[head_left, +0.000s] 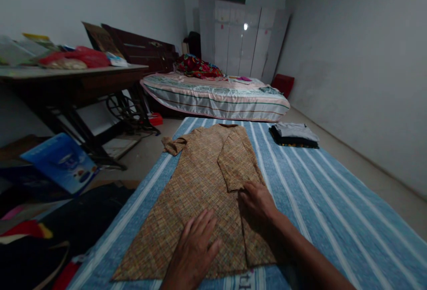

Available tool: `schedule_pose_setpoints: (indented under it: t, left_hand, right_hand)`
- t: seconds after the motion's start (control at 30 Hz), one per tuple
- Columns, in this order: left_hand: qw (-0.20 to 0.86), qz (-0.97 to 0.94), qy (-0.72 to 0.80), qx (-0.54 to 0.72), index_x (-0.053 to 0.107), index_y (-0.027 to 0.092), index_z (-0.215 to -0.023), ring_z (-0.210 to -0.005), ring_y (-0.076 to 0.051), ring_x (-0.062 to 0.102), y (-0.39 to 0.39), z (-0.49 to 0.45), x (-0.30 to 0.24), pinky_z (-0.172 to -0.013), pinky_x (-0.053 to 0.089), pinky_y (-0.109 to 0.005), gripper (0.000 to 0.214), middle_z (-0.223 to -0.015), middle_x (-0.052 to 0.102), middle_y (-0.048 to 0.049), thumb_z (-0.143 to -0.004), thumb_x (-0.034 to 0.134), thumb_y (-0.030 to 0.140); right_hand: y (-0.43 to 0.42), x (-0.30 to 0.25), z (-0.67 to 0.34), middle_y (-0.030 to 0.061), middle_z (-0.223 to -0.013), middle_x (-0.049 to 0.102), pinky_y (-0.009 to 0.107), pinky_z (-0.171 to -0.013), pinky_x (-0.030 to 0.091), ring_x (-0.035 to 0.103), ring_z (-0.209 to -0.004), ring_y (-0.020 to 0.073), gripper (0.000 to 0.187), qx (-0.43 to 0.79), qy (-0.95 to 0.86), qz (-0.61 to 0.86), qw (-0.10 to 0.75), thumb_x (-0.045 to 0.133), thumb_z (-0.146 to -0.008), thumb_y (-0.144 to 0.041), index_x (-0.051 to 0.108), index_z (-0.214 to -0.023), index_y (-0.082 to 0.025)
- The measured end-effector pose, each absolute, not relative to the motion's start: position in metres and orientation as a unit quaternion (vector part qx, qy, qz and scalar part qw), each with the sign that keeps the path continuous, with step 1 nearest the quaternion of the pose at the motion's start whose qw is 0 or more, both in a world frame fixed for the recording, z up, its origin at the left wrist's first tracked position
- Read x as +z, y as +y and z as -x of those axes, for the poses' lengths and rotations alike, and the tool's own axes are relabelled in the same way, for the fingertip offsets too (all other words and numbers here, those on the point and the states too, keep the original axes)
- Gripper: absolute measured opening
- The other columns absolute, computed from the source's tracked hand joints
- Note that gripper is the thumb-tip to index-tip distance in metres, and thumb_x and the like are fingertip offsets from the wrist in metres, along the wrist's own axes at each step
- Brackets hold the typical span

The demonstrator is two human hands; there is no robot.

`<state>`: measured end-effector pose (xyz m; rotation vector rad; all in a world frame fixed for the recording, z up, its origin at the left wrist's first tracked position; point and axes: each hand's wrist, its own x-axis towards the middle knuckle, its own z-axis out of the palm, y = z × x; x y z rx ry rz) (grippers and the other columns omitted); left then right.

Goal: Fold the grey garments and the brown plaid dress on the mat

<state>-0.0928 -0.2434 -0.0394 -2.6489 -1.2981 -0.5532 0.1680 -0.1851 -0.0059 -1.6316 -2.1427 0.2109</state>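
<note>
A brown checked long garment (200,179) lies spread on a blue-and-white striped bed cover, its collar at the far end. Its right side is turned inward over the body, and the sleeve (233,161) on that side lies on top. On the other side, the second sleeve (173,145) sticks out, crumpled. My left hand (198,243) rests flat on the lower part of the cloth, fingers stretched out. At the cuff of the turned-in sleeve, my right hand (258,201) lies on the fabric with slightly bent fingers; no grip on the cloth shows.
A stack of folded clothes (294,135) sits at the bed's far right. Another bed (216,98) stands beyond. Along the left are a sewing-machine table (133,70), a blue box (63,163) and dark clothes (90,210). A wall runs along the right.
</note>
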Motion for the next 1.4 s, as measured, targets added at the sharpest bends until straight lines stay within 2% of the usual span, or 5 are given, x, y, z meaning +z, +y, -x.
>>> schedule_pose_setpoints:
  t: [0.13, 0.43, 0.83, 1.1, 1.4]
  left_hand:
    - [0.063, 0.881, -0.435, -0.174, 0.054, 0.021, -0.131, -0.128, -0.025, 0.05, -0.244, 0.092, -0.038, -0.104, 0.042, -0.046, 0.043, -0.139, 0.054, -0.0072, -0.092, 0.05, 0.037]
    - [0.016, 0.879, -0.443, -0.176, 0.056, 0.02, -0.13, -0.129, -0.028, 0.049, -0.25, 0.088, -0.027, -0.103, 0.045, -0.051, 0.043, -0.14, 0.054, -0.0086, -0.088, 0.055, 0.029]
    - [0.027, 0.798, -0.527, -0.293, 0.066, 0.019, -0.115, -0.111, -0.021, 0.065, -0.267, 0.135, -0.019, -0.093, 0.056, -0.033, 0.03, -0.12, 0.068, -0.0075, -0.093, 0.05, 0.032]
    - [0.065, 0.827, -0.504, -0.24, 0.064, 0.02, -0.117, -0.117, -0.026, 0.061, -0.277, 0.144, -0.028, -0.095, 0.054, -0.046, 0.033, -0.126, 0.065, -0.0079, -0.085, 0.053, 0.022]
    - [0.035, 0.825, -0.529, -0.192, 0.058, 0.02, -0.126, -0.129, -0.024, 0.05, -0.268, 0.117, -0.019, -0.102, 0.048, -0.043, 0.037, -0.137, 0.056, -0.0082, -0.091, 0.047, 0.024]
  right_hand:
    - [-0.202, -0.006, -0.179, 0.0055, -0.088, 0.064, 0.028, -0.076, 0.044, 0.058, -0.084, 0.0179, 0.03, 0.082, -0.761, 0.604, 0.224, 0.035, -0.094, -0.034, 0.061, -0.086, -0.022]
    - [-0.256, -0.005, -0.149, 0.0043, -0.088, 0.061, 0.03, -0.078, 0.042, 0.055, -0.083, 0.0167, 0.02, 0.168, -0.812, 0.507, 0.235, 0.043, -0.096, -0.029, 0.058, -0.084, -0.022]
    - [-0.245, -0.007, -0.12, 0.0032, -0.091, 0.062, 0.028, -0.076, 0.045, 0.057, -0.083, 0.016, 0.017, 0.19, -0.841, 0.45, 0.232, 0.042, -0.097, -0.025, 0.058, -0.09, -0.024]
    - [-0.249, -0.033, -0.096, 0.0046, -0.099, 0.062, 0.035, -0.083, 0.048, 0.057, -0.093, 0.0204, 0.011, 0.074, -0.863, 0.432, 0.252, 0.052, -0.086, -0.015, 0.057, -0.089, -0.024]
    - [-0.257, -0.051, -0.09, 0.0093, -0.114, 0.063, 0.042, -0.093, 0.048, 0.056, -0.11, 0.0253, 0.024, -0.057, -0.835, 0.454, 0.306, 0.046, -0.088, -0.015, 0.057, -0.109, -0.021]
